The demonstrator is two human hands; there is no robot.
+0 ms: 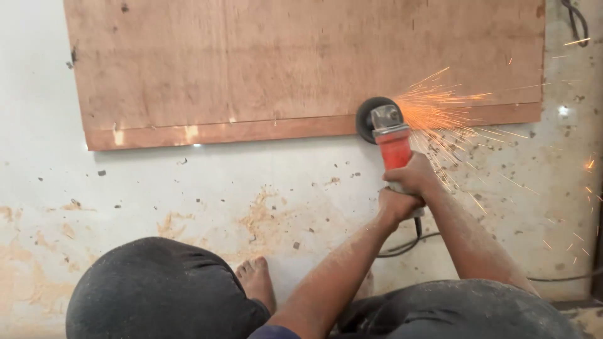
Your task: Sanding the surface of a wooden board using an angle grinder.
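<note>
While sparks [440,110] fly off to the right, the head camera shows an orange grinder [391,139] with its dark disc pressed on the lower edge of a plywood board [282,69] lying on the dusty floor [188,188]. Both hands wrap tight round its body, the right hand [412,176] ahead and the left hand [396,205] behind, near the cord [402,248]. It looks stiff, fairly heavy and likely to kick, so a two-handed hold on the body suits it, clear of the disc.

Bare foot [254,279], black cable [575,22], dusty sawdust-stained floor [188,194].
</note>
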